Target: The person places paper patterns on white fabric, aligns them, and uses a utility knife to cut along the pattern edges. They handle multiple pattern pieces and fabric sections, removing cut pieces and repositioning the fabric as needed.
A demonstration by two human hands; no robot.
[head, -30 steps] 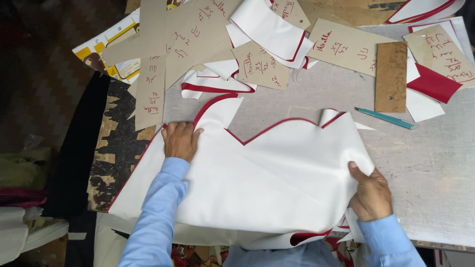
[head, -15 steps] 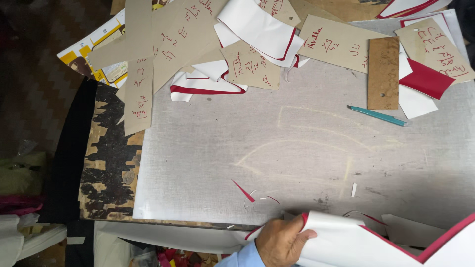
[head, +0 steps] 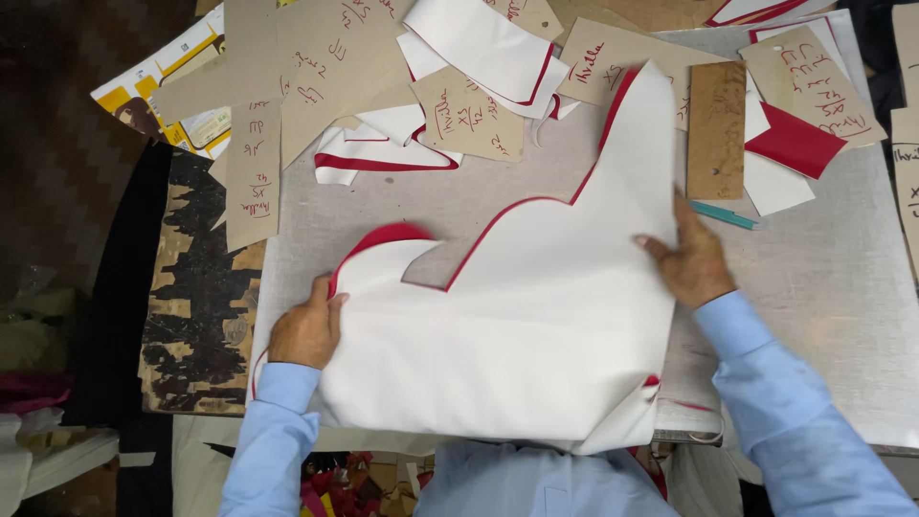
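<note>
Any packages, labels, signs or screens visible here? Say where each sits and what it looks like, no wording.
Printed cardboard package: far left corner, flattened, yellow and white with pictures, partly under patterns.
Brown card pattern pieces: along the far table edge, irregular cut shapes, handwritten red marks.
Long brown card strip: left, upright rectangle, red handwriting.
Screens or signs: none.

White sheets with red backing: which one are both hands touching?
The large white sheet in the middle of the metal table, left hand and right hand at its edges; the smaller pieces lie untouched farther back.

Head camera looks steeply down, close, probably standing, over metal table [head: 842,306]
</note>
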